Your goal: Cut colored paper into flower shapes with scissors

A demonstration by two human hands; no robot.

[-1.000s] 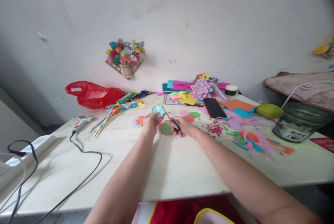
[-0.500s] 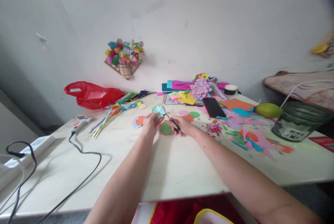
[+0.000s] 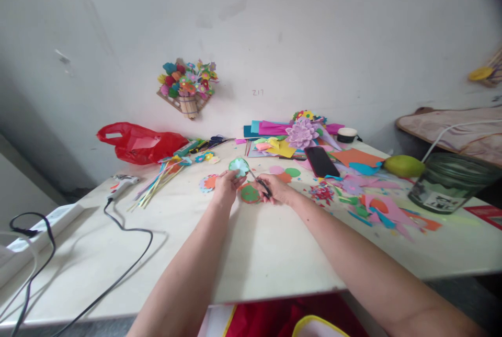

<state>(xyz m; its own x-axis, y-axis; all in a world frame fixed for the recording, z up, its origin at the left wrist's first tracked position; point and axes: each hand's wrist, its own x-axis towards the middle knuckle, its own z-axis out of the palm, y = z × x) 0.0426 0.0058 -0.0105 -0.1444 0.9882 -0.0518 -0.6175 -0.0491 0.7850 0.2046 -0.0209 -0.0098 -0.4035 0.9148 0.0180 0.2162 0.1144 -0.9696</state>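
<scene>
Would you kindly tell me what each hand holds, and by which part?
Left hand: pale-blue flower cutout, by its lower edge. Right hand: scissors, by their handles.

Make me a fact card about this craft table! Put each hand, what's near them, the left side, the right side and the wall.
Left hand: holds a pale blue flower cutout with green behind it
Right hand: holds black-handled scissors, blades by the cutout
Near hands: green disc with an orange edge
Left side: glue gun, red plastic bag
Right side: phone, green glass jar
Wall: colourful flowers in a holder
</scene>
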